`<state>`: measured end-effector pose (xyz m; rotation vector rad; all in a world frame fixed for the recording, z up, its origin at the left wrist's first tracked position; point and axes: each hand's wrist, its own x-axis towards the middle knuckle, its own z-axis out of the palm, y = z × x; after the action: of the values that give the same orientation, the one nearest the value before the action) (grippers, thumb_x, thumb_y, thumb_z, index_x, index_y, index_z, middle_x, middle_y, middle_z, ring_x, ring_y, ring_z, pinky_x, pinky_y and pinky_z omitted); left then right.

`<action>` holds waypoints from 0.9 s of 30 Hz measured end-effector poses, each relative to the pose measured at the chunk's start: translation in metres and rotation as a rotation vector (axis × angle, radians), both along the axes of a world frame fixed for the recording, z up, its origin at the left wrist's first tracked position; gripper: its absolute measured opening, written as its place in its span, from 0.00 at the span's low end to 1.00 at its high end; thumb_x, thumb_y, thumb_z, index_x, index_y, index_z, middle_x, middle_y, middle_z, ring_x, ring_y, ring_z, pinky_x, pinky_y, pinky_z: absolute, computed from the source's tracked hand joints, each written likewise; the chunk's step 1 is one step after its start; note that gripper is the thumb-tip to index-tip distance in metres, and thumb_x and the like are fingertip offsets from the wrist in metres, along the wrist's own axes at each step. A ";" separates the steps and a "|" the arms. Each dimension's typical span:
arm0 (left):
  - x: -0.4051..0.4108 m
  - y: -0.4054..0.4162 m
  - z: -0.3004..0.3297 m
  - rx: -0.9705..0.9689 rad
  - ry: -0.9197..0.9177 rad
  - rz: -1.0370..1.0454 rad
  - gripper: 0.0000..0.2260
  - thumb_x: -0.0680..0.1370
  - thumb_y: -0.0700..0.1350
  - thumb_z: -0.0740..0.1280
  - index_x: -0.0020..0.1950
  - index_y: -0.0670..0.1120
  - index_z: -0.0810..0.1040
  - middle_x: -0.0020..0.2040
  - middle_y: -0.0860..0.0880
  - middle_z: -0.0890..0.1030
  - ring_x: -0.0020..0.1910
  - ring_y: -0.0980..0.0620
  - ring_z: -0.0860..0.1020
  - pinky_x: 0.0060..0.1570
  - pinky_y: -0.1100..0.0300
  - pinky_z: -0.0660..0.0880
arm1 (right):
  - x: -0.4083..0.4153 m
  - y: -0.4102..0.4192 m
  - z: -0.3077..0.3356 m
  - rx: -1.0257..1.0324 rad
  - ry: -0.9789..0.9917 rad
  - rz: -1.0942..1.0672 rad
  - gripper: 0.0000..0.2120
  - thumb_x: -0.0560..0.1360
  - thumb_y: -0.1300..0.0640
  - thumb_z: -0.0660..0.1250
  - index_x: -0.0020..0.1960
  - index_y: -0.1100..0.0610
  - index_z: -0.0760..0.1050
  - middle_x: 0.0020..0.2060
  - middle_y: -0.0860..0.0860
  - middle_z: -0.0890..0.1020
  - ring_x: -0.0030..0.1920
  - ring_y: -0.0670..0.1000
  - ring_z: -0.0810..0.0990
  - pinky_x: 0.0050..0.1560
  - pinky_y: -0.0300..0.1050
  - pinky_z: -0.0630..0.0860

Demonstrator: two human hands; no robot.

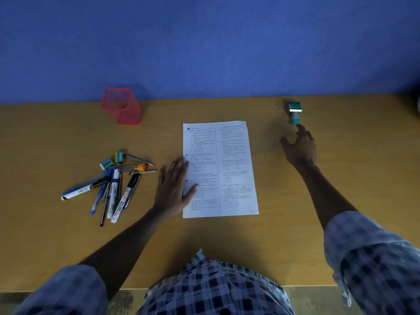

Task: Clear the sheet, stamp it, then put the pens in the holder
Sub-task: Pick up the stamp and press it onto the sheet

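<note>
A printed white sheet [229, 169] lies flat in the middle of the wooden table [227, 242]. My left hand [175, 185] rests palm down on the sheet's left edge, fingers spread. My right hand [300, 146] is stretched out to the far right, fingers apart and empty, its fingertips just short of a teal stamp [294, 112] lying on its side. A pile of pens and markers [111, 189] lies to the left of the sheet. A red mesh pen holder [121, 105] stands upright at the back left and looks empty.
Two small erasers [113, 160] lie at the top of the pen pile. A blue wall [204, 46] runs along the table's far edge. The table's near edge is at my waist.
</note>
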<state>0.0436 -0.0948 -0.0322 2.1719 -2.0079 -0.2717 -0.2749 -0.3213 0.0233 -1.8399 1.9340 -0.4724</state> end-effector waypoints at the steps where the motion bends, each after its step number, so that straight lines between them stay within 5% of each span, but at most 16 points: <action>1: 0.000 0.000 -0.001 0.000 0.000 0.005 0.33 0.80 0.63 0.56 0.78 0.44 0.59 0.79 0.45 0.60 0.78 0.46 0.57 0.74 0.41 0.56 | -0.003 -0.008 -0.001 0.014 0.002 -0.009 0.32 0.76 0.48 0.68 0.74 0.61 0.63 0.64 0.64 0.75 0.62 0.66 0.76 0.58 0.57 0.74; 27: -0.001 -0.002 -0.007 0.000 -0.001 0.042 0.34 0.80 0.65 0.53 0.79 0.46 0.56 0.81 0.49 0.55 0.80 0.51 0.52 0.77 0.43 0.52 | 0.017 -0.078 -0.013 0.012 0.088 -0.269 0.20 0.79 0.51 0.61 0.66 0.63 0.71 0.63 0.61 0.74 0.62 0.64 0.73 0.56 0.57 0.73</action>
<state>0.0426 -0.0973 -0.0396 2.2114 -1.9606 -0.2647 -0.2577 -0.3995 0.0104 -1.6245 2.2517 -0.4674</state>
